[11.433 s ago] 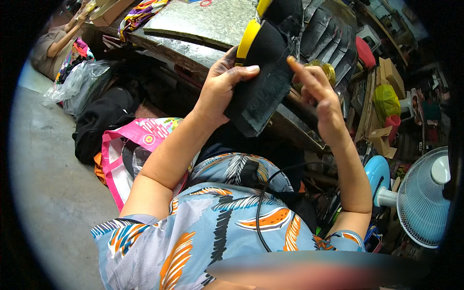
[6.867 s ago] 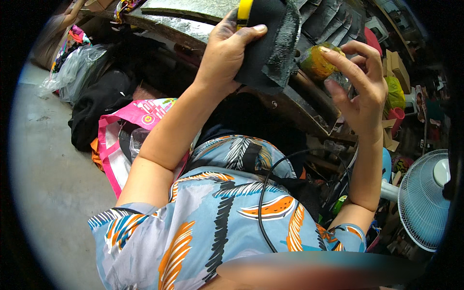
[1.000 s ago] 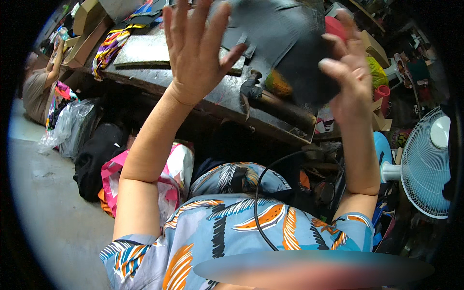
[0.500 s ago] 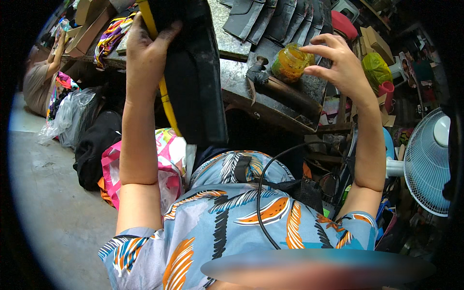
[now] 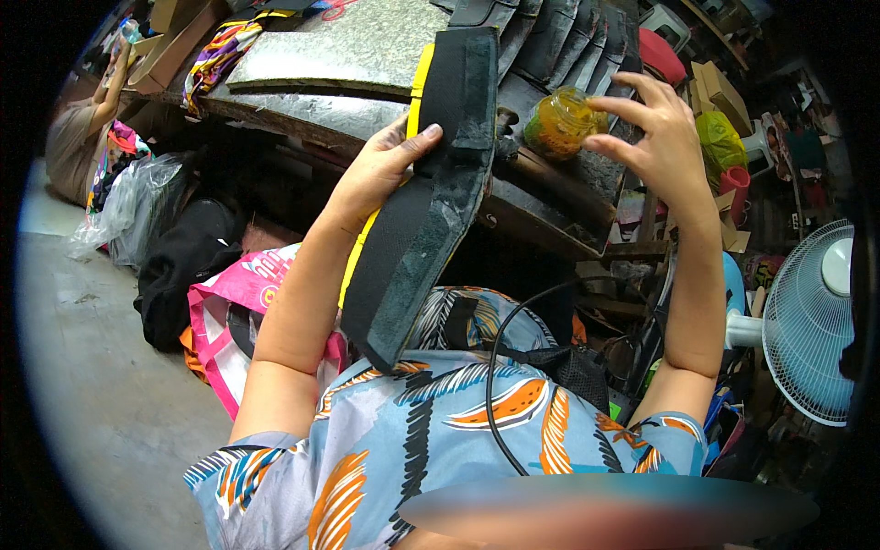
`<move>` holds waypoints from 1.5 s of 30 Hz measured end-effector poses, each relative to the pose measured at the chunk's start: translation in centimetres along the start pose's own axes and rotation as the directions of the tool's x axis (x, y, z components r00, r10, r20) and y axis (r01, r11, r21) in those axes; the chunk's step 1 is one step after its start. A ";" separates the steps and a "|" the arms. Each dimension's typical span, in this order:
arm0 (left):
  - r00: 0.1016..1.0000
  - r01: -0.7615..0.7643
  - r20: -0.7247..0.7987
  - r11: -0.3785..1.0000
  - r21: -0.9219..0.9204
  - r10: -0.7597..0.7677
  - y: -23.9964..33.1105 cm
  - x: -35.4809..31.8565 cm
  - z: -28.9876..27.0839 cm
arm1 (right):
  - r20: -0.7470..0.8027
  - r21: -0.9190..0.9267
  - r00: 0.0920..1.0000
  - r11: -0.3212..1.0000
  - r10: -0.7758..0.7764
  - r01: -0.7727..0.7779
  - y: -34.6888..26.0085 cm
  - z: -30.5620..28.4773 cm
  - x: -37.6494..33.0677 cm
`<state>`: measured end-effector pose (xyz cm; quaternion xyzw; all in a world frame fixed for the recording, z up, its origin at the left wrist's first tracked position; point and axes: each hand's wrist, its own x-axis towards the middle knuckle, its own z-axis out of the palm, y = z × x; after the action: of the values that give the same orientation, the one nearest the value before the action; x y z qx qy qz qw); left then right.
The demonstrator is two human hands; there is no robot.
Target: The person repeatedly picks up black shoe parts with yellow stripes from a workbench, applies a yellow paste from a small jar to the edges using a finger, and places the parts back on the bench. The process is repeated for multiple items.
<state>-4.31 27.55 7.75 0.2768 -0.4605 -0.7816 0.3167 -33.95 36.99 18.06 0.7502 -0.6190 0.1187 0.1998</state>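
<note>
One black panel [image 5: 431,202] gripped by left hand [image 5: 380,170]; right hand [image 5: 655,137] spread beside one jar [image 5: 561,122].

Fan [image 5: 811,321] cut off at rt edge

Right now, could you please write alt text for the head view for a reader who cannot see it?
The left hand holds up a long black fabric panel with a yellow edge, while the right hand hovers with spread fingers beside a jar of yellowish paste on a metal-topped workbench; a white fan stands at right.
</note>
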 end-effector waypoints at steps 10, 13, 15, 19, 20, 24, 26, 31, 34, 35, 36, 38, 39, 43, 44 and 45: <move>0.984 0.039 0.174 0.999 -0.016 -0.036 0.4 -1.1 1.6 | -0.068 0.659 0.997 0.752 0.046 0.010 -1.8 -2.1 -1.1; 0.968 0.048 0.249 0.998 -0.036 -0.037 0.9 -1.4 2.2 | 0.058 0.888 0.990 0.447 0.132 -0.112 -3.0 -1.9 -1.5; 0.968 0.064 0.245 0.998 -0.015 -0.058 1.2 -1.7 2.5 | 0.154 0.934 0.983 0.310 0.099 -0.178 -3.9 -1.0 -1.9; 0.965 0.047 0.259 0.998 -0.042 -0.034 1.5 -2.5 3.3 | 0.113 0.936 0.985 0.320 0.130 -0.150 -4.6 1.1 -2.2; 0.965 0.035 0.260 0.999 -0.034 -0.025 1.6 -2.6 3.4 | 0.103 0.929 0.986 0.341 0.128 -0.141 -4.5 1.2 -2.2; 0.961 0.003 0.277 1.000 0.014 -0.007 1.9 -2.7 3.6 | 0.116 0.918 0.983 0.363 0.141 -0.160 -4.1 1.4 -2.4; 0.959 -0.019 0.282 0.999 0.033 0.009 1.9 -2.6 3.5 | 0.187 0.926 0.969 0.300 0.160 -0.228 -4.2 1.4 -2.5; 0.971 -0.061 0.236 0.994 0.089 0.038 1.7 -2.3 3.4 | 0.392 0.919 0.904 -0.019 0.168 -0.395 -5.0 1.4 -2.9; 0.969 -0.104 0.231 0.993 0.048 0.090 1.6 -1.9 3.4 | 0.364 0.930 0.931 0.045 0.016 -0.364 -6.0 0.9 -3.4; 0.969 -0.100 0.228 0.994 0.035 0.090 1.5 -1.8 3.4 | 0.341 0.932 0.939 0.148 -0.049 -0.331 -6.4 0.6 -3.7; 0.967 -0.108 0.232 0.994 0.019 0.101 1.5 -1.6 3.4 | 0.314 0.927 0.943 0.250 -0.109 -0.279 -6.7 0.4 -4.0; 0.974 -0.106 0.210 0.992 0.072 0.088 1.4 -1.4 3.4 | 0.256 0.936 0.943 0.298 -0.213 -0.187 -6.9 0.0 -4.3; 0.975 -0.101 0.205 0.991 0.090 0.081 1.3 -1.4 3.4 | 0.243 0.936 0.949 0.303 -0.199 -0.177 -6.7 -0.1 -4.2; 0.975 -0.081 0.211 0.994 0.068 0.065 1.2 -1.3 3.3 | 0.211 0.932 0.977 0.298 0.018 -0.207 -4.9 0.5 -3.2; 0.975 -0.087 0.213 0.993 0.079 0.069 1.2 -1.2 3.3 | 0.226 0.929 0.964 0.268 0.140 -0.257 -4.5 0.7 -3.1; 0.976 -0.093 0.204 0.992 0.091 0.072 1.1 -1.3 3.3 | 0.204 0.914 0.962 0.316 0.181 -0.254 -4.2 1.0 -2.8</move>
<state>-5.56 29.87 10.32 0.1930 -0.5398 -0.7676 0.2867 -30.46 39.69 15.35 0.6427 -0.5413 0.4513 -0.3006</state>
